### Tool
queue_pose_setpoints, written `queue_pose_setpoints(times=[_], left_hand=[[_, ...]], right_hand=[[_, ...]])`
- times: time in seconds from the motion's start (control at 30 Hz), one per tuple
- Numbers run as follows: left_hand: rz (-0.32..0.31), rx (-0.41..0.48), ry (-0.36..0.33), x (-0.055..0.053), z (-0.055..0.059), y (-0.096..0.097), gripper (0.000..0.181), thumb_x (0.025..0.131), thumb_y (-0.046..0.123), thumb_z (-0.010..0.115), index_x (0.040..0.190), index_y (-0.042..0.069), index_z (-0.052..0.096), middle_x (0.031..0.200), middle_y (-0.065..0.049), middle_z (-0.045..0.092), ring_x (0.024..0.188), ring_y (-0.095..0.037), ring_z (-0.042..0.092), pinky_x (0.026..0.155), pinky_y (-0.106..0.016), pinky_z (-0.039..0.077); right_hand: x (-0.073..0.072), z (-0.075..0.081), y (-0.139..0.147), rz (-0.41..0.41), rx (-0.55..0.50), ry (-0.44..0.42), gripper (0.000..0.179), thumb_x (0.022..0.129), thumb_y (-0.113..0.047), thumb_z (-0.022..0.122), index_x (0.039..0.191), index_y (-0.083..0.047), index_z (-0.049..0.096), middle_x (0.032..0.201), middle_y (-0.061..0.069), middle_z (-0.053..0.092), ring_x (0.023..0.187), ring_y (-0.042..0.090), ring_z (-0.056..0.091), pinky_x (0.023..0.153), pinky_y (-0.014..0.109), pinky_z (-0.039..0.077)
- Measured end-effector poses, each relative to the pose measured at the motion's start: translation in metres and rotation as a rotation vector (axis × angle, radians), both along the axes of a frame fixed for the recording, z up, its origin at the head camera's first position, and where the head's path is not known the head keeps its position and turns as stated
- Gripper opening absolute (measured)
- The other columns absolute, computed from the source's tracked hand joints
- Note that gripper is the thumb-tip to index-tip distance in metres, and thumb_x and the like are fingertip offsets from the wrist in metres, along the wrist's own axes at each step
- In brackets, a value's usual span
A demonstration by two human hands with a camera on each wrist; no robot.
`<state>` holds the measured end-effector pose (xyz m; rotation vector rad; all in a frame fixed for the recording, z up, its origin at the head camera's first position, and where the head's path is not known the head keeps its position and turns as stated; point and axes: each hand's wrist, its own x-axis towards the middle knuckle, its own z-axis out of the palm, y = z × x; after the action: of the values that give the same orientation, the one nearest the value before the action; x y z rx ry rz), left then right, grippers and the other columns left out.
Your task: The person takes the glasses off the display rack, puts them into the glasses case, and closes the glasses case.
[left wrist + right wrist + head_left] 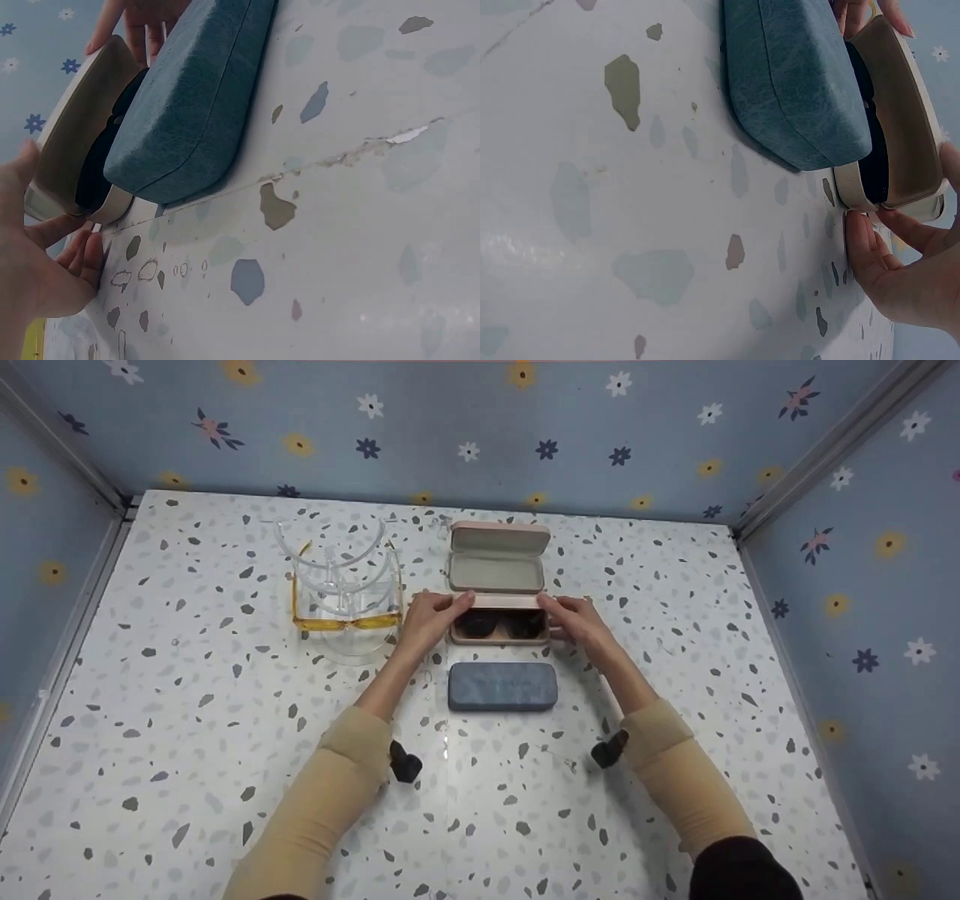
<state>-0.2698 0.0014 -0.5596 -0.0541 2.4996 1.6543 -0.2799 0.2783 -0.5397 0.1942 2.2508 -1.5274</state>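
A pale pink glasses case (504, 601) lies between the two hands, its lid partly raised. Dark sunglasses (478, 625) sit inside it. My left hand (429, 622) holds the case's left end, thumb on the lid and fingers low at the side. At the right end my right hand (581, 624) holds it the same way. Both wrist views show the lid's beige inner lining (906, 112) facing the cameras. Just in front is a closed blue glasses case (502, 687), which hides part of the pink one in the wrist views.
Behind the pink case stands another case (496, 574), wide open with a grey lining. To the left, a clear acrylic display stand (330, 562) bears yellow-framed glasses (322, 624). Flower-patterned panels (495, 427) border the speckled table (187, 750) at the back and sides.
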Motion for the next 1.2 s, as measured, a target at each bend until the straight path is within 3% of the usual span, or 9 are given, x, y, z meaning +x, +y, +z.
queue_pose_setpoints(times=[0.03,0.13,0.23,0.33,0.57,1.2], left_hand=[[-0.005,-0.004,-0.002,0.0,-0.001,0.0,0.055,0.096,0.057,0.064,0.069,0.01,0.053,0.092,-0.009,0.059,0.092,-0.023,0.051,0.084,-0.033,0.04],[-0.011,-0.013,-0.026,0.002,-0.003,0.0,0.054,0.096,0.057,0.063,0.084,0.004,0.064,0.114,-0.015,0.06,0.111,-0.027,0.053,0.099,-0.041,0.043],[-0.011,-0.028,-0.057,0.004,-0.005,-0.001,0.063,0.095,0.058,0.063,0.12,0.001,0.07,0.137,-0.017,0.054,0.129,-0.03,0.05,0.113,-0.045,0.04],[-0.014,-0.028,-0.072,0.005,-0.006,-0.002,0.074,0.095,0.059,0.064,0.14,0.001,0.061,0.145,-0.017,0.049,0.136,-0.032,0.048,0.117,-0.046,0.038],[-0.019,-0.029,-0.052,0.007,-0.011,-0.002,0.077,0.094,0.057,0.065,0.146,0.001,0.055,0.15,-0.017,0.046,0.142,-0.033,0.044,0.121,-0.045,0.036],[-0.079,-0.082,0.026,0.012,-0.018,-0.005,0.077,0.096,0.054,0.066,0.149,0.001,0.051,0.147,-0.018,0.046,0.139,-0.033,0.045,0.118,-0.047,0.036]], right_hand=[[0.0,-0.001,0.0,0.006,-0.004,0.004,0.077,0.096,-0.058,0.063,0.146,-0.001,0.053,0.141,0.02,0.063,0.128,0.033,0.065,0.11,0.043,0.053],[0.0,-0.002,0.001,0.022,-0.009,0.015,0.074,0.098,-0.055,0.062,0.147,0.0,0.052,0.143,0.02,0.062,0.131,0.034,0.063,0.111,0.043,0.052],[0.001,-0.003,0.002,0.033,-0.014,0.018,0.074,0.098,-0.053,0.063,0.147,0.001,0.051,0.144,0.019,0.06,0.133,0.034,0.061,0.112,0.044,0.052],[0.002,-0.003,0.002,0.039,-0.023,0.012,0.075,0.099,-0.051,0.063,0.151,0.001,0.046,0.147,0.02,0.058,0.135,0.033,0.059,0.112,0.044,0.051],[0.003,-0.003,0.005,0.049,-0.032,-0.011,0.081,0.1,-0.045,0.063,0.159,0.002,0.032,0.153,0.023,0.05,0.141,0.035,0.053,0.116,0.044,0.048],[0.009,-0.013,0.011,0.128,-0.039,0.139,0.062,0.098,-0.037,0.069,0.149,-0.005,0.052,0.14,0.018,0.064,0.129,0.03,0.064,0.109,0.045,0.053]])
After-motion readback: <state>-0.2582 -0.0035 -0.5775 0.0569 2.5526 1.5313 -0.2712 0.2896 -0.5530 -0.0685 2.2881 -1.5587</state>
